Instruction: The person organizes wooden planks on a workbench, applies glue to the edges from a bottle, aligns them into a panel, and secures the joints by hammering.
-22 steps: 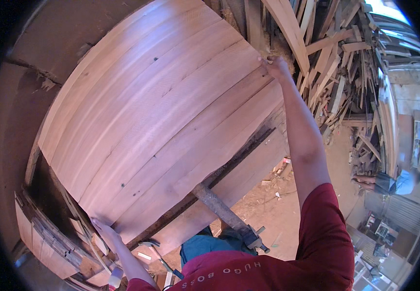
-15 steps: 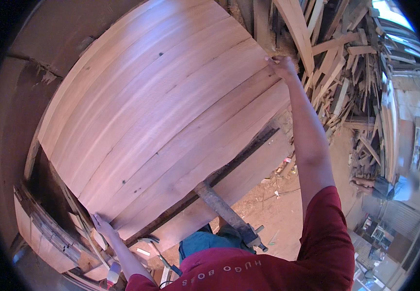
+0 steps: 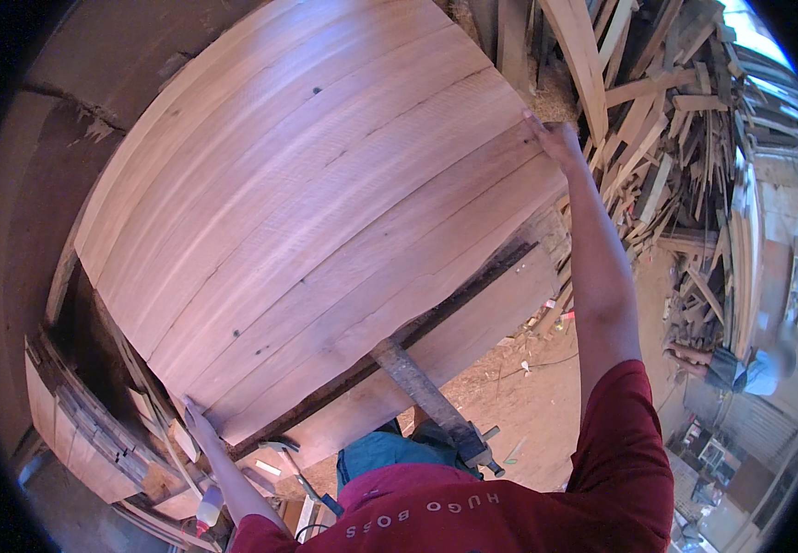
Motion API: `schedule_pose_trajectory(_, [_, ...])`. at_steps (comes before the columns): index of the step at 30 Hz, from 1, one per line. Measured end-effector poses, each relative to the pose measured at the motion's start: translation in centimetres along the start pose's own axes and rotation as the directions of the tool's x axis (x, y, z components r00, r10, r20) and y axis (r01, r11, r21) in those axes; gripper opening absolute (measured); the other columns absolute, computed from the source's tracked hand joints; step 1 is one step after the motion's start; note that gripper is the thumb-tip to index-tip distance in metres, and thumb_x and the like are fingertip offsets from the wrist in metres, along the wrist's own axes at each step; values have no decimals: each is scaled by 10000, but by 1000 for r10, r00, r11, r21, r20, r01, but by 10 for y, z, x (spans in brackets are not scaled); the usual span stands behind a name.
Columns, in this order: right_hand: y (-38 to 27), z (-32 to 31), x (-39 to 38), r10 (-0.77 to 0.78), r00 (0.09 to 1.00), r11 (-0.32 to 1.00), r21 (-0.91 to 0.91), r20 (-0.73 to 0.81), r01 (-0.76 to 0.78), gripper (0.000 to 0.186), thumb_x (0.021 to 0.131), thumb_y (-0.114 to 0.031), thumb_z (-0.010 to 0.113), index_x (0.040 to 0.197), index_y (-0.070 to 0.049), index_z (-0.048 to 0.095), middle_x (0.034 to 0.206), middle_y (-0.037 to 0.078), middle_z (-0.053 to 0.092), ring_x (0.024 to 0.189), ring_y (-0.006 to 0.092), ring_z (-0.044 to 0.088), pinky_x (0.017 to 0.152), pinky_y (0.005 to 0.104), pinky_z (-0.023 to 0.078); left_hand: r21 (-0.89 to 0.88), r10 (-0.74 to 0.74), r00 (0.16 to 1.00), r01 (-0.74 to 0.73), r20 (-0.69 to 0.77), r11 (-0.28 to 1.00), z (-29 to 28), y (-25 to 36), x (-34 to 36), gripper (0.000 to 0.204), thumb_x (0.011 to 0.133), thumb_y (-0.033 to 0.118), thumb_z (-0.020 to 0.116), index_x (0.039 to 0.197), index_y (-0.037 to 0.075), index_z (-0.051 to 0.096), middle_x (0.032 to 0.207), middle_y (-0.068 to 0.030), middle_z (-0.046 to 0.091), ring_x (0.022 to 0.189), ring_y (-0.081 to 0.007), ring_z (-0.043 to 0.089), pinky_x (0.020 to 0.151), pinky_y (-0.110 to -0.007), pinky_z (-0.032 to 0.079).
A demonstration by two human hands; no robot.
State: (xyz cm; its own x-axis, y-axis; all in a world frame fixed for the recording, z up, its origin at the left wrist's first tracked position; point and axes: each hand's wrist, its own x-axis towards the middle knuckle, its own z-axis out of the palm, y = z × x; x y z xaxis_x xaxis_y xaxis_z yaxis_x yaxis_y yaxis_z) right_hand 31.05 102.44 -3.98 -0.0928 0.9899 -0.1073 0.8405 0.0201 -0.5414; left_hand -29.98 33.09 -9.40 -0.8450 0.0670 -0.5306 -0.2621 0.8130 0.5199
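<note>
A broad pinkish-brown wooden panel (image 3: 325,217) — boards edge to edge, dark-knotted — lies with its wavy edge just beside the metal clamp (image 3: 428,394).

"Where are the hands?"
"The left hand (image 3: 201,428) and right hand (image 3: 559,144) touch opposite ends of the plank panel (image 3: 325,212)."
"Nearby?"
"A hammer (image 3: 304,479) lies right of the left hand, scrap wood (image 3: 654,191) beyond the right."

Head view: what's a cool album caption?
Left hand and right hand touch opposite ends of a wide wooden panel.
</note>
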Motion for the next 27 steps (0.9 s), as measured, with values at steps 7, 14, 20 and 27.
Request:
schedule_pose_trajectory(7, [6, -1, -4, 289, 948, 949, 90, 136, -302, 740, 810, -628, 703, 1118, 45, 680, 1023, 123, 690, 915, 203, 637, 798, 363, 515, -58, 95, 995, -97, -37, 994, 10, 1, -7, 698, 1014, 537, 418, 1483, 22, 386, 1501, -97, 424, 1372, -218, 390, 1136, -349, 296])
schedule_pose_trajectory(14, [-24, 14, -16, 266, 961, 913, 298, 78, -278, 633, 843, -535, 710, 1134, 26, 679, 1066, 115, 677, 939, 206, 636, 797, 355, 516, -188, 41, 997, -53, -67, 981, 6, -2, 2, 714, 1024, 550, 359, 1514, 33, 320, 1574, -97, 324, 1446, -229, 294, 1185, -361, 211])
schedule_pose_trajectory(20, [20, 24, -2, 205, 979, 949, 252, -25, -192, 462, 874, -446, 709, 1042, -16, 701, 938, 47, 652, 799, 145, 582, 683, 305, 478, -168, -86, 995, 77, -49, 983, 16, 11, 4, 813, 984, 632, 376, 1516, 22, 305, 1580, -126, 298, 1451, -250, 276, 1185, -375, 211])
schedule_pose_trajectory(27, [13, 23, 0, 299, 954, 941, 159, 30, -300, 416, 892, -433, 694, 912, -18, 695, 720, -26, 568, 636, 89, 474, 571, 286, 390, -171, -90, 996, 84, -24, 982, 17, 2, 8, 872, 970, 664, 366, 1519, -7, 267, 1576, -153, 294, 1454, -256, 269, 1187, -372, 207])
